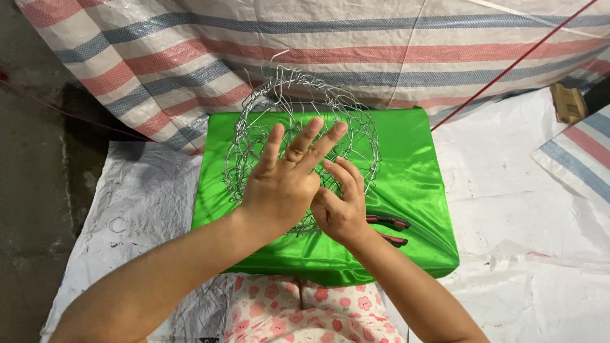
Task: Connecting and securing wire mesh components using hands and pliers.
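Both hands working a rounded silver wire-mesh frame (298, 127) on the green satin-covered surface (406, 171).
Frame looks largely woven, rim ragged; left hand (283, 184) spread flat against it, right hand (340, 206) curled, pinching wire; red-handled pliers (389, 230) lie idle.

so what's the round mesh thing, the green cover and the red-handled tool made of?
Wire mesh basket: thin bare metal wire, silvery, twisted into open cells; probably galvanised steel.
Green cloth: glossy satin-like fabric, with sheen and soft folds; likely synthetic.
Pliers: red-and-black handles, apparently plastic or rubber grips; the head is hidden behind the right hand.
The left hand rests on the mesh.
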